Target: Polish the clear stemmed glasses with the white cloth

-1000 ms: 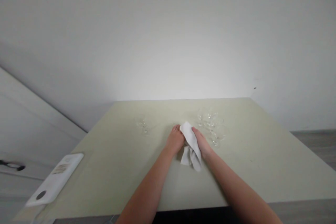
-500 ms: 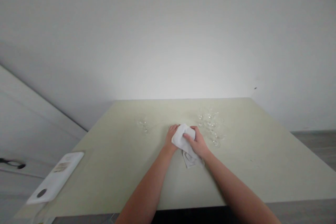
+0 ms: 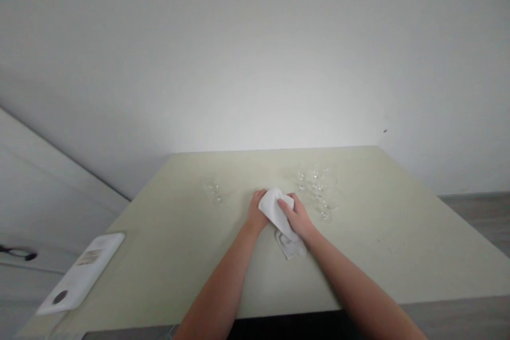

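Observation:
A white cloth (image 3: 274,207) is bunched between my two hands over the middle of the table, its loose end hanging down toward the tabletop. My right hand (image 3: 298,218) grips the cloth, thumb lying on top. On the other side, my left hand (image 3: 257,213) is closed round a clear glass, mostly hidden by the cloth and fingers; only a faint edge shows. Several clear stemmed glasses (image 3: 319,186) are grouped just beyond and right of my right hand. Further left, clear stemmed glassware (image 3: 215,188) stands apart; its outline is too faint to count.
The pale table (image 3: 179,255) reaches back to a plain wall (image 3: 255,64). At its left edge lies a white flat device (image 3: 82,276) with a dark round spot and a cable. A cabinet with a dark handle (image 3: 18,253) is beyond that edge.
The cloth and both hands have shifted and turned slightly, and the cloth's hanging end sits a little lower. The view has moved a bit; the other glasses keep their places.

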`<move>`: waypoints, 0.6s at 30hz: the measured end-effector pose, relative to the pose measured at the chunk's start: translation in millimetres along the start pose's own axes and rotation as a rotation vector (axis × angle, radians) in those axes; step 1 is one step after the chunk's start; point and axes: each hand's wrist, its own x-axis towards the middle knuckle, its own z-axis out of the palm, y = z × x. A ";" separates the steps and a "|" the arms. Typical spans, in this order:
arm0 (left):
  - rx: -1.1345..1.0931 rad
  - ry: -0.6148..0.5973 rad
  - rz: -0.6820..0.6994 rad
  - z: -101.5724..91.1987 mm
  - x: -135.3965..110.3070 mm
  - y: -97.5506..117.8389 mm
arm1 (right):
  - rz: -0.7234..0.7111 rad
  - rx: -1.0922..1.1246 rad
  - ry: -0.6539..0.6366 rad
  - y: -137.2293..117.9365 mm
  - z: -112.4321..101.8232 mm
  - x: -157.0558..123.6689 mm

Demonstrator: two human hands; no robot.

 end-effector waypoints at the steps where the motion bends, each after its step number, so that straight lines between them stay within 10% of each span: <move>1: 0.016 -0.010 0.026 -0.7 -0.5 1.0 | 0.075 0.048 -0.005 2.0 1.8 0.6; 10: 0.116 -0.167 0.021 2.1 7.2 -8.5 | -0.318 -0.132 -0.045 -0.7 -4.6 -0.1; 18: 0.055 -0.105 0.123 7.3 -0.3 -1.9 | 0.011 0.002 -0.061 5.9 -9.4 4.8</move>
